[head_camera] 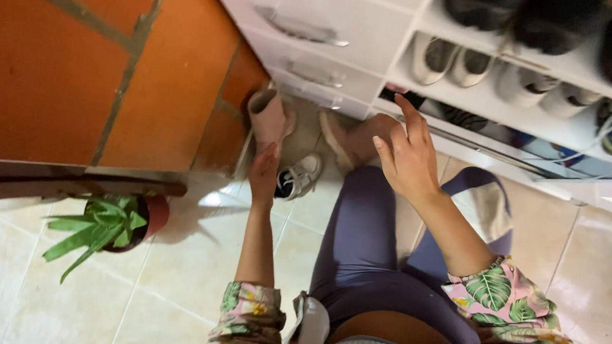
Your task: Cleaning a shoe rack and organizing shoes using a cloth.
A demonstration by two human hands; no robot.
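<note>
Your floral sleeve [507,301] sits closest. Left hand [263,172] is down at the pink boot [269,117] by the brick wall [111,55]; can't tell if it's gripping. Right hand [409,155] open, empty, near the shoe rack [486,106]. Looks like shoe sorting; next needs a firm hold on that boot.

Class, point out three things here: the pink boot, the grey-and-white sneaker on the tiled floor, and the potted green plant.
Pink boot [268,116]: head view, on its shaft.
Grey-and-white sneaker [300,176]: head view, on its laced upper.
Potted green plant [101,226]: head view, on its leaves.
</note>
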